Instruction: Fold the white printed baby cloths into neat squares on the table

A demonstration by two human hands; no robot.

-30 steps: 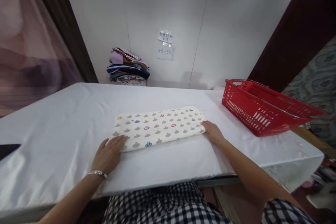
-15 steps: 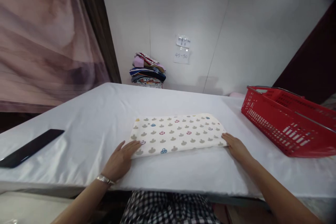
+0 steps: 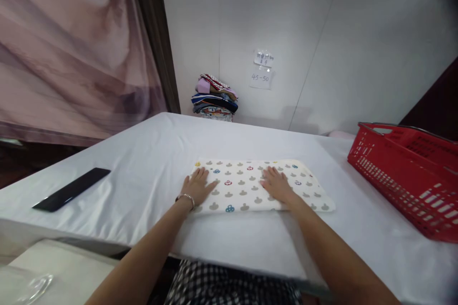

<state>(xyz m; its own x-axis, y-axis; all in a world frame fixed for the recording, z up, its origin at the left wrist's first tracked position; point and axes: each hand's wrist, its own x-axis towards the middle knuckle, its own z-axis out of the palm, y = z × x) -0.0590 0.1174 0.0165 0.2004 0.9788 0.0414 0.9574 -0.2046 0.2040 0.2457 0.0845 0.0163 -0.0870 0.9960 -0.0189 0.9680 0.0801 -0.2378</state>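
A folded cream cloth [image 3: 246, 190] printed with small grey, red and blue shapes lies flat on the white-covered table [image 3: 143, 162]. My left hand [image 3: 197, 186] rests palm down on the cloth's left end, fingers stretched out, a bracelet on the wrist. My right hand [image 3: 276, 185] lies flat on the cloth's middle, fingers spread. Neither hand grips anything.
A red plastic basket [image 3: 408, 171] stands at the table's right. A black flat object [image 3: 71, 189] lies near the left edge. A stack of folded clothes [image 3: 215, 97] sits against the back wall under paper notes [image 3: 262, 69]. A pink curtain [image 3: 71, 43] hangs at left.
Both hands have moved from the cloth's two ends onto its top, the right one to the middle. The view has swung left, so the basket sits further right.
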